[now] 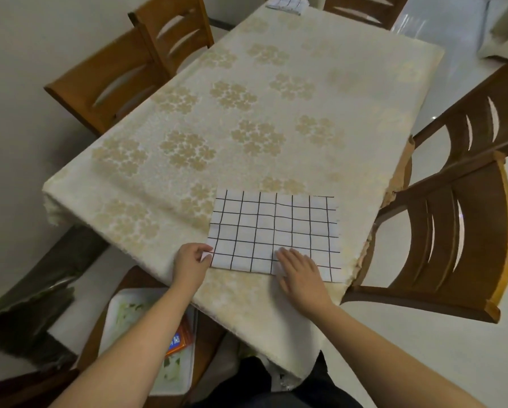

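Note:
A white cloth with a black grid pattern (pixel 273 231) lies flat near the front right corner of the table, folded into a rectangle. My left hand (pixel 191 262) pinches the cloth's near left corner between thumb and fingers. With straight fingers, my right hand (pixel 300 275) presses flat on the cloth's near edge, right of its middle. The table (pixel 247 119) is covered by a cream tablecloth with gold flower clusters.
A second folded grid cloth (pixel 285 2) sits at the table's far end. Wooden chairs stand at the left (pixel 123 75) and right (pixel 453 231). Below my left arm, a chair holds a white tray (pixel 120 316) and an orange packet (pixel 177 341).

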Tool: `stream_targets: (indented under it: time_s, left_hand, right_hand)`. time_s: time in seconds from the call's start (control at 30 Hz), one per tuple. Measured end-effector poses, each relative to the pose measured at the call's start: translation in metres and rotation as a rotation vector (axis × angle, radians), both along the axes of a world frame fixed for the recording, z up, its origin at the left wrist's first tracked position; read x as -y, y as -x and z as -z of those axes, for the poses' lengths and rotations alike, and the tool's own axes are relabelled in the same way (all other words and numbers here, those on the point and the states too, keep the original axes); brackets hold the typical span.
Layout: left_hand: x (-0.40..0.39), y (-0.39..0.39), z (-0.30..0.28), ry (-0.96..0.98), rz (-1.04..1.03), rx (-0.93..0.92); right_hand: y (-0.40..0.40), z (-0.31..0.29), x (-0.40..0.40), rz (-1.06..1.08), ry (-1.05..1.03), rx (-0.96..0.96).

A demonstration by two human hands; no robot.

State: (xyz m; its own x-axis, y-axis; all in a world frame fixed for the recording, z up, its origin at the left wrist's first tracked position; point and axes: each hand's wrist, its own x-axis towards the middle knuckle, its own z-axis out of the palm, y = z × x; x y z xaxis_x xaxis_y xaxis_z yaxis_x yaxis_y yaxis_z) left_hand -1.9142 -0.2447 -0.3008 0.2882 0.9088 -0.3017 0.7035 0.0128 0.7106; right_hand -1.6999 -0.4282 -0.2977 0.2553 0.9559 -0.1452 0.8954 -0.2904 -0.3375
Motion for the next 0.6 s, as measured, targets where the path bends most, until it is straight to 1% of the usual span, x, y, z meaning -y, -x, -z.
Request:
stream_targets:
  time_s: [0.07,0.17,0.27,0.47,0.53,0.6]
  left_hand:
    - [-0.001,0.0,0.0,-0.017,0.003,-0.027]
    - [-0.001,-0.002,-0.001,-0.039,0.001,-0.052]
    - [-0.002,-0.004,-0.002,-0.053,0.004,-0.074]
    - [0.0,-0.007,-0.006,-0.073,-0.016,-0.075]
    - [0.002,-0.009,-0.008,-0.045,-0.028,-0.056]
    - [0.005,-0.01,-0.01,0.0,-0.022,-0.039]
  right_hand:
    - [0.012,0.004,-0.009,-0.082,0.062,0.002]
    - [0.017,0.013,-0.015,-0.108,0.129,0.003]
    - [0.013,0.016,-0.014,-0.09,0.148,0.013]
    - [-0.007,0.013,-0.021,0.083,0.177,0.014]
    - [-0.013,0.012,-0.028,0.077,0.155,0.011]
    - [-0.015,0.009,-0.037,0.002,0.138,0.011]
